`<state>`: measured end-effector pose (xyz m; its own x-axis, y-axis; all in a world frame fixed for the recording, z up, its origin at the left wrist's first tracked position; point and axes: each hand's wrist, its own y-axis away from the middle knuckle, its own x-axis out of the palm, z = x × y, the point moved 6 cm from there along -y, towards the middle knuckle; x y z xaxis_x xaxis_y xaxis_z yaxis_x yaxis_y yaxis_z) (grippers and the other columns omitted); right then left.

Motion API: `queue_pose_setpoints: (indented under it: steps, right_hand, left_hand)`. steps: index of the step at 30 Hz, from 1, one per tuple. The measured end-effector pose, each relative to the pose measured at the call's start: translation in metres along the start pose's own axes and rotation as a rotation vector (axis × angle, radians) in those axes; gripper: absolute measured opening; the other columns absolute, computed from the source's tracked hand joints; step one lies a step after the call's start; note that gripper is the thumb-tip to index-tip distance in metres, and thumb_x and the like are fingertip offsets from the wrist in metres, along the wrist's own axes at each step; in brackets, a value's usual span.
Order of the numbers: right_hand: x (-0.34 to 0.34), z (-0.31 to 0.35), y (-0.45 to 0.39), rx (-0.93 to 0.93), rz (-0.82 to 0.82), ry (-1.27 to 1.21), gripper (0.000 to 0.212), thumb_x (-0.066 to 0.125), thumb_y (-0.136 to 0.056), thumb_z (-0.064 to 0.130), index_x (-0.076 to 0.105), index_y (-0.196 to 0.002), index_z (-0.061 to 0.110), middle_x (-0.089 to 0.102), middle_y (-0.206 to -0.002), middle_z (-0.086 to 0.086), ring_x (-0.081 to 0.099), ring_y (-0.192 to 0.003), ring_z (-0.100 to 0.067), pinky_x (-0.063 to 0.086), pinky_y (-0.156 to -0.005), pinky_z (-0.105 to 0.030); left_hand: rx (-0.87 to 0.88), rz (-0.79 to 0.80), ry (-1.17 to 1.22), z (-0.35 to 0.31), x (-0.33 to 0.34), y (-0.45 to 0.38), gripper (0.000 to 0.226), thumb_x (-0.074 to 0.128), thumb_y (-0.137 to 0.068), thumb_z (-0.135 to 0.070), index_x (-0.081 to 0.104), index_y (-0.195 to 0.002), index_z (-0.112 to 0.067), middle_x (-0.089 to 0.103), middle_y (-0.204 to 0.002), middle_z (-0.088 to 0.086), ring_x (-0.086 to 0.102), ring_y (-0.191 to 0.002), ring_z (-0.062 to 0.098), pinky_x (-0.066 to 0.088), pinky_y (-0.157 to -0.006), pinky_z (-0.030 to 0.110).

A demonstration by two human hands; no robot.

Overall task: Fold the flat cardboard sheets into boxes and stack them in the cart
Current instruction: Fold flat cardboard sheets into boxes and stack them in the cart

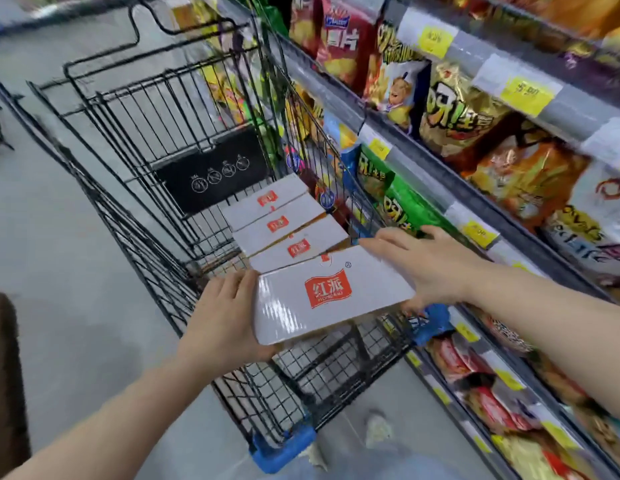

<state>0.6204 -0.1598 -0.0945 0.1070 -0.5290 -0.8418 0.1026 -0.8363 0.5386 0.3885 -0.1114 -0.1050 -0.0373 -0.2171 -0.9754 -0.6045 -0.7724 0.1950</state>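
Both hands hold a white box [332,296] with a red logo over the near end of a black wire cart [135,109]. Left hand [221,317] grips the box's left end, thumb on top, fingers under. Right hand [426,265] lies flat on the right end, fingers straight, thumb below the edge. Box tilted, right end higher. Three more white boxes [277,220] with the same logo sit in a row in the cart, overlapping, just beyond the held one. Blue bumpers [284,448] on the cart's near corners. Snack shelves [509,168] with yellow price tags run along the right, close beside the cart. Grey floor [59,271] at left.
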Motion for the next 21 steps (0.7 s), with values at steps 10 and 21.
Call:
queue_pose_setpoints:
  steps: [10, 21]
  right_hand:
    - [0.045, -0.009, -0.118, -0.081, 0.142, 0.215, 0.092, 0.058, -0.086, 0.023, -0.013, -0.144, 0.027, 0.002, -0.154, -0.009, 0.033, -0.131, -0.030, 0.001, -0.111, -0.060]
    - [0.093, -0.019, -0.200, -0.147, 0.162, 0.340, 0.069, 0.031, -0.094, 0.008, -0.016, -0.144, 0.013, 0.006, -0.153, -0.019, 0.007, -0.142, -0.034, -0.011, -0.113, -0.050]
  left_hand:
    - [-0.196, 0.274, 0.059, 0.019, 0.102, -0.060, 0.109, 0.063, -0.063, -0.063, 0.003, -0.143, -0.018, 0.035, -0.134, 0.010, 0.035, -0.119, 0.030, 0.029, -0.104, 0.039]
    - [-0.311, 0.377, 0.181, 0.018, 0.177, -0.120, 0.107, 0.068, -0.072, -0.039, -0.007, -0.143, -0.010, 0.000, -0.154, 0.010, 0.004, -0.142, 0.026, 0.003, -0.116, 0.035]
